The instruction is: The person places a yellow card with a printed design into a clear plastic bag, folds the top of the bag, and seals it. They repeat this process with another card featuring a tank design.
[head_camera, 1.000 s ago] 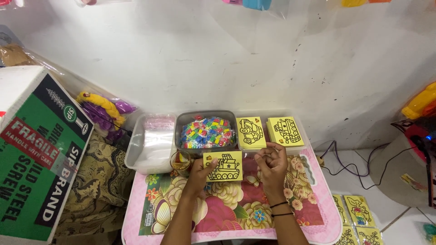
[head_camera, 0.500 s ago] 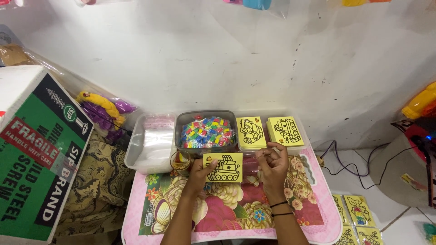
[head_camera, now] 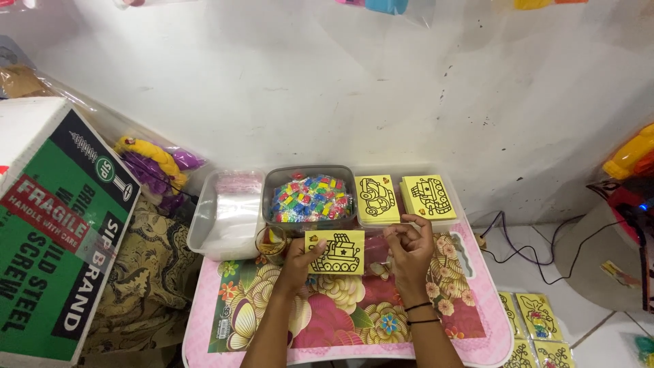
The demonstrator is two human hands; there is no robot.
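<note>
My left hand [head_camera: 298, 255] pinches the left edge of a small yellow card [head_camera: 334, 252] printed with a black line drawing, thumb on its face, holding it up just above the bench [head_camera: 470, 320]. My right hand [head_camera: 409, 245] sits just beside the card's right edge, fingers curled in loosely; whether they grip anything I cannot tell. Straight ahead of the card, the grey tub [head_camera: 310, 199] brims with small multicoloured packets, and it stands right in the way of any reach toward the wall. To its right lie two stacks of the same yellow cards [head_camera: 377, 198], one beside the other [head_camera: 428, 196], close to my right hand. To the tub's left a clear plastic box [head_camera: 227, 215] holds clear bags, and a small glass cup [head_camera: 271, 240] stands just beside my left hand, between the box and the card. The bench is small, pink-edged, covered in a bright floral print of yellow and red blooms. Behind it rises a scuffed white wall [head_camera: 340, 88]. On the left, a big green and white cardboard box [head_camera: 54, 232] leans over patterned cloth [head_camera: 146, 272], with a bag of yellow and purple things [head_camera: 157, 163] behind. On the right, black cables [head_camera: 518, 235] trail over the white tiled floor, and more yellow cards in packets [head_camera: 535, 327] lie down by the bench's corner.
</note>
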